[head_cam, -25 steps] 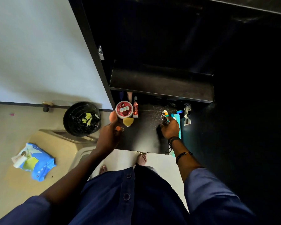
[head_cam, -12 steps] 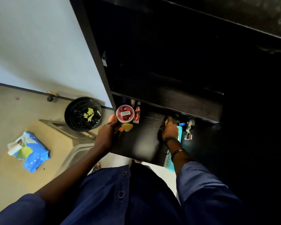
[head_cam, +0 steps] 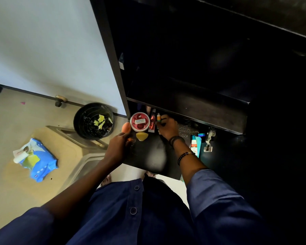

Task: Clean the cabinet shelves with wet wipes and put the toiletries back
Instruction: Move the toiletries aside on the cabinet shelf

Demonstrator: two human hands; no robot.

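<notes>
Your right hand [head_cam: 167, 127] has crossed the lower shelf [head_cam: 148, 156] from its right end, where it was working a second ago beside the teal packet [head_cam: 195, 145], to the left group of toiletries, and it now sets a small orange-capped bottle [head_cam: 158, 117] upright just right of the red tube [head_cam: 152, 122]. That suggests you are well into the putting-back stage, with this shelf already wiped; a pale smear shows on its near part. The fingers of that hand curl around the little bottle, thumb side toward you, wrist bent down under the front edge of the upper shelf [head_cam: 193, 105], so part of the grip is in shadow. Your left hand [head_cam: 119, 144] has barely moved: it reaches in from the near left, fingers closed loosely around something orange at the shelf's left edge, touching the red-lidded jar [head_cam: 140, 121]; what exactly it grips you cannot tell. A yellow wedge [head_cam: 142, 136] lies just near of the jar. The wet wipes pack [head_cam: 36, 160] sits well apart on the floor to the left, near the black bin [head_cam: 93, 121].
</notes>
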